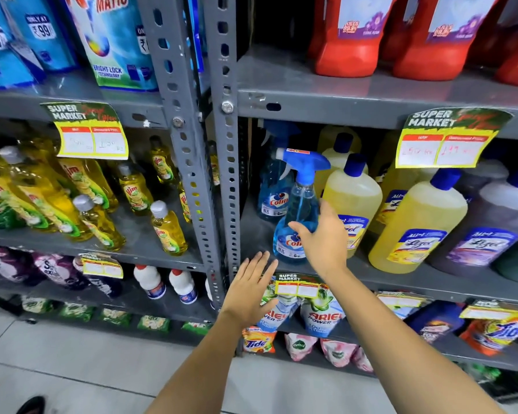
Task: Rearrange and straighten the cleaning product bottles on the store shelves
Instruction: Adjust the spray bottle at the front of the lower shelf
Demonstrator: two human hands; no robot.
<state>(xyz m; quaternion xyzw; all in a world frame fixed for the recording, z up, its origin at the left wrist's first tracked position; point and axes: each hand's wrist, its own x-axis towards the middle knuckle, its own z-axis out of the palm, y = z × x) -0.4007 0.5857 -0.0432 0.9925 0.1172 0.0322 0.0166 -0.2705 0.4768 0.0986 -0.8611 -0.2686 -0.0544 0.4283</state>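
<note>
1. Head view, my hands: my right hand [322,234] reaches onto the middle shelf [401,282] with fingers loosely spread and curling toward the front spray bottle [299,204]. The fingertips lie over its lower label, but I cannot tell whether they press on it or hover just off it. My left hand [251,288] is flat, fingers nearly together, empty, held in front of the shelf edge just below and left of that bottle.

2. Where the bottle is: it stands at the left end of the shelf near the front edge, beside the grey upright [226,174], with a second spray bottle [274,186] behind it and a yellow cleaner bottle [352,201] just to its right.

3. How I judge it will handle: thin clear plastic, mostly full of blue liquid, so moderately heavy at the base and top-light at the trigger head. The smooth body may slip; I would grip the narrow neck under the trigger, or wrap the waist and steady the base.

4. Hard to make out: my hand hides the label's right half, and the rear bottle's trigger is lost in shadow. The far-right bottles are cut off, and the handwritten price tags are unreadable.
</note>
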